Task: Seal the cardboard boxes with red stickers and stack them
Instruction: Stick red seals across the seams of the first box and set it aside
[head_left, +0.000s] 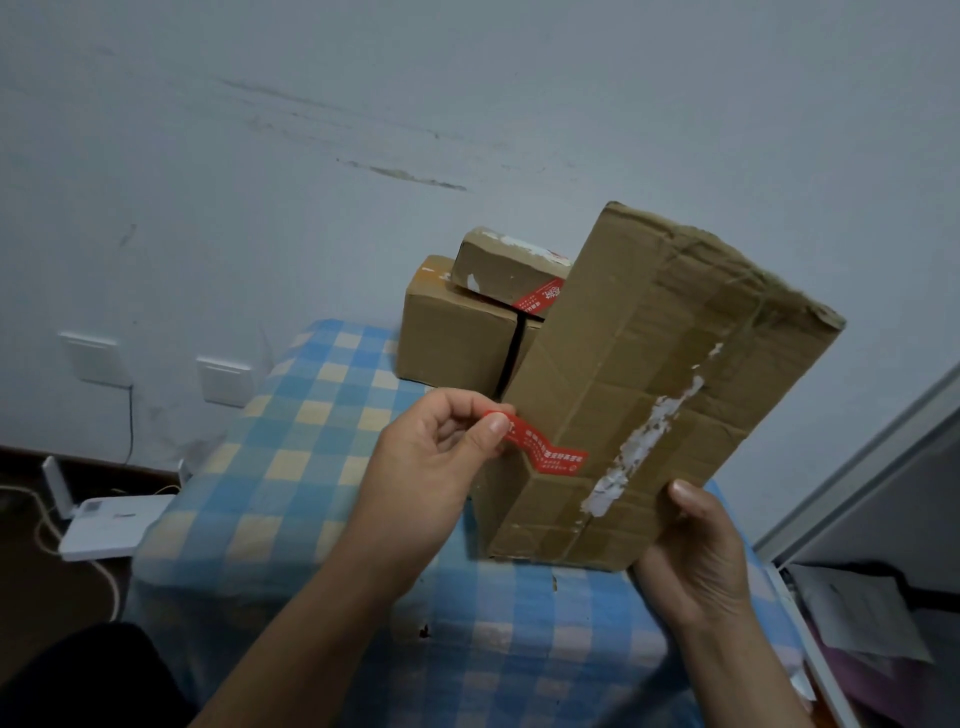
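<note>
On the checked-cloth counter (291, 467), a long cardboard box (649, 374) stands tilted before us, with two stacked boxes (452, 338) just behind it. Our right hand (696, 551) grips its near right edge. Our left hand (436, 457) pinches the loose end of a red sticker (545, 452), whose right end is stuck to the box's face.

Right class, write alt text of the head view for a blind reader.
A left hand pinches one end of a red printed sticker whose other end lies on a tall brown cardboard box, held by the right hand.
</note>
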